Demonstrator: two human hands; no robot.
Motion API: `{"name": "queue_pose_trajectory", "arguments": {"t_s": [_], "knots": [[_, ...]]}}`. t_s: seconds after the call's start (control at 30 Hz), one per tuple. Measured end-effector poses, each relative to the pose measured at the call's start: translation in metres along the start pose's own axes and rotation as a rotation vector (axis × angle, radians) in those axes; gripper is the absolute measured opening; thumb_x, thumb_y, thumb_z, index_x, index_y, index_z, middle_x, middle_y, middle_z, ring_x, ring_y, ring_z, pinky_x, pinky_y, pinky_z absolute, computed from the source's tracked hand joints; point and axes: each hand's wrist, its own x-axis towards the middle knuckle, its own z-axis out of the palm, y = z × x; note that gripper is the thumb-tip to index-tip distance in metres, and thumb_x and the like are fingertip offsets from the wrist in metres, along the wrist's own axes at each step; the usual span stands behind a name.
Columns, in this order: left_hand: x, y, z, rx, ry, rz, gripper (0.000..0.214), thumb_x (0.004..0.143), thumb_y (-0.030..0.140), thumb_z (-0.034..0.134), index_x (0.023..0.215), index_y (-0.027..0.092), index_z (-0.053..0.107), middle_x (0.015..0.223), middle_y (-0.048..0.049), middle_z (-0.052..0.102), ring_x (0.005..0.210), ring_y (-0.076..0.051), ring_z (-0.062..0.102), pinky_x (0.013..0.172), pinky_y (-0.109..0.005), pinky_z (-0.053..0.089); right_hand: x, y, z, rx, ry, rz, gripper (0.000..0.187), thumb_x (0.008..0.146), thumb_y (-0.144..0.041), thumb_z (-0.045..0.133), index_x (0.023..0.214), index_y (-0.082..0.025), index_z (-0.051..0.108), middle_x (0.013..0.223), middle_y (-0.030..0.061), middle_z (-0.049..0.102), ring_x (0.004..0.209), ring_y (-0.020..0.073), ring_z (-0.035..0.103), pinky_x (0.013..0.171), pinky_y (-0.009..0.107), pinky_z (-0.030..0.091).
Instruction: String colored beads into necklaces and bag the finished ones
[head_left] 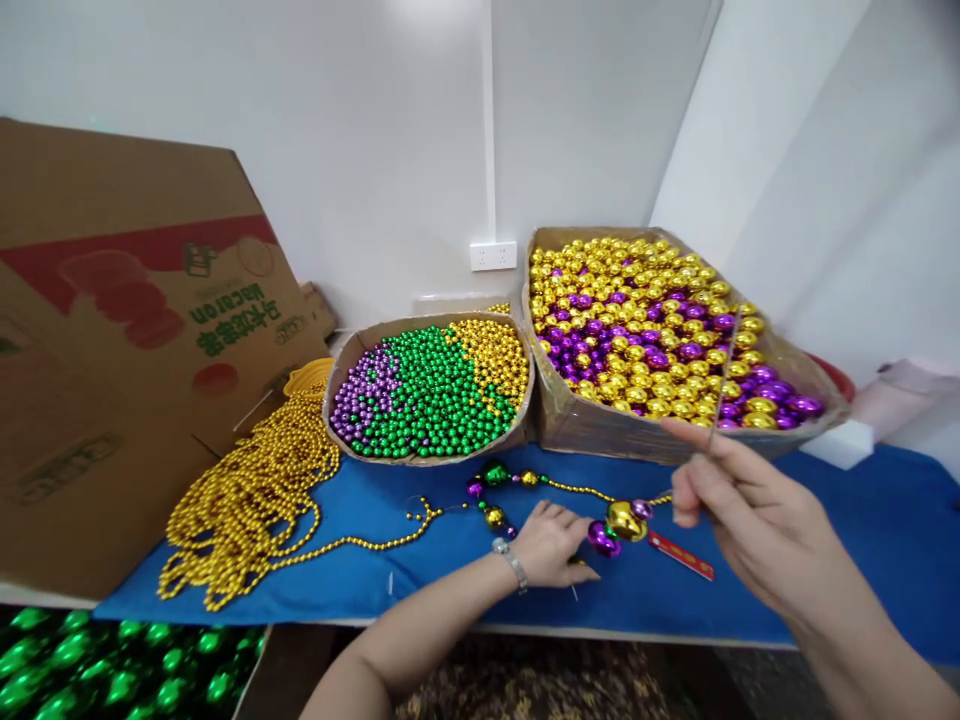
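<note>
My right hand [757, 510] is raised above the right part of the table, with thumb and index finger pinched on a thin, straight needle [726, 375] that points upward. My left hand [551, 545], wearing a watch, rests on the blue cloth with bent fingers over a bead necklace [625, 520]. Some of its beads are hidden beneath that hand. The necklace mixes large gold, purple and green beads with a fine gold strand. A small red strip with yellow marks [681, 556] lies between my hands.
Behind stand a box of green, purple and gold beads [429, 400] and a larger box of gold and purple beads [637, 330]. Gold bead strands [255, 490] pile at left beside a tall cardboard carton [127, 350]. Large green beads [120, 665] sit below the table edge.
</note>
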Motion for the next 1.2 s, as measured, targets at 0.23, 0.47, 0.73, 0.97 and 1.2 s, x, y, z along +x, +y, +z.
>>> {"name": "queue_pose_trajectory", "arguments": {"t_s": [0.23,0.47,0.73,0.97,1.2], "knots": [[-0.042,-0.023,-0.004,0.220,-0.062,-0.027,0.024,0.079,0.029,0.058,0.101,0.020,0.054,0.092,-0.0071,0.061,0.092,-0.025,0.052,0.080,-0.039,0.040,0.007,0.024,-0.046,0.217,0.294,0.123,0.029,0.074,-0.044,0.067,0.098,-0.028,0.066,0.061,-0.0025,0.045,0.055,0.0103,0.041,0.044,0.022,0.033],[-0.084,-0.066,-0.037,0.341,-0.032,-0.163,0.054,0.076,0.024,0.060,0.127,0.018,0.041,0.103,-0.0094,0.061,0.103,-0.029,0.050,0.096,-0.050,0.034,-0.001,0.044,-0.063,0.265,0.377,0.192,0.025,0.073,-0.043,0.068,0.092,-0.028,0.066,0.058,-0.0031,0.038,0.052,0.0106,0.034,0.042,0.024,0.026],[-0.038,0.003,-0.053,-0.194,0.160,0.039,0.080,0.075,0.056,0.056,0.139,0.019,0.025,0.134,-0.0129,0.045,0.122,-0.025,0.042,0.102,-0.039,0.035,-0.023,0.041,0.035,0.255,-0.076,0.234,0.031,0.083,-0.044,0.057,0.101,-0.019,0.062,0.057,-0.0030,0.050,0.052,0.0107,0.046,0.050,0.024,0.038],[-0.013,0.013,0.005,-0.115,-0.008,-0.002,0.020,0.089,0.033,0.044,0.089,0.023,0.061,0.084,-0.0004,0.067,0.084,-0.016,0.061,0.097,-0.037,0.035,-0.011,0.037,0.018,0.350,0.028,0.196,0.031,0.083,-0.043,0.058,0.105,-0.021,0.060,0.056,-0.0051,0.043,0.050,0.0085,0.040,0.044,0.019,0.032],[-0.037,-0.028,0.015,0.203,0.082,-0.053,0.016,0.089,0.024,0.040,0.082,0.018,0.054,0.073,-0.0033,0.060,0.073,-0.018,0.055,0.093,-0.044,0.034,-0.005,0.056,-0.053,0.346,0.405,0.201,0.032,0.074,-0.041,0.068,0.097,-0.020,0.062,0.056,-0.0062,0.039,0.049,0.0072,0.036,0.043,0.018,0.031]]}}
